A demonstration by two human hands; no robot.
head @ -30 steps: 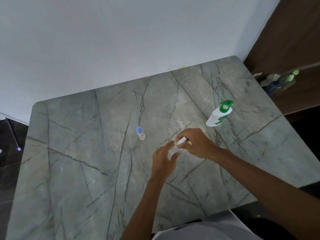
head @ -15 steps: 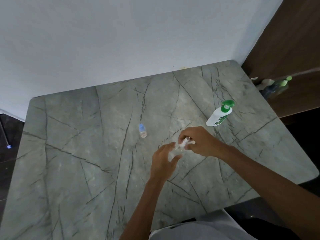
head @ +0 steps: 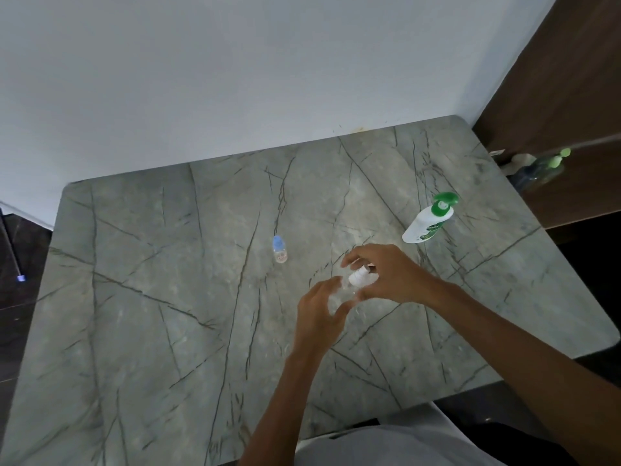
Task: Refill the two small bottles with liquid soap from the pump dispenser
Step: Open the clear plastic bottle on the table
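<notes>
On the grey-green marble table (head: 168, 297) a small clear bottle with a blue cap (head: 279, 249) stands upright at the centre. A second small clear bottle (head: 337, 294) is held in my left hand (head: 321, 311), its body largely hidden by the fingers. My right hand (head: 386, 274) grips that bottle's white cap (head: 358, 276) at the top. The white pump dispenser with a green pump head (head: 429, 219) stands to the right, beyond my right hand and apart from it.
A white wall runs along the table's far edge. A dark wooden panel at the right reflects the dispenser (head: 541, 166). Dark floor shows at the left. My light shirt (head: 386, 445) lies at the table's near edge.
The view has shifted slightly. My right hand's fingers have turned on the white cap, and both hands have stayed together over the table's middle. The blue-capped bottle and the dispenser have not moved.
</notes>
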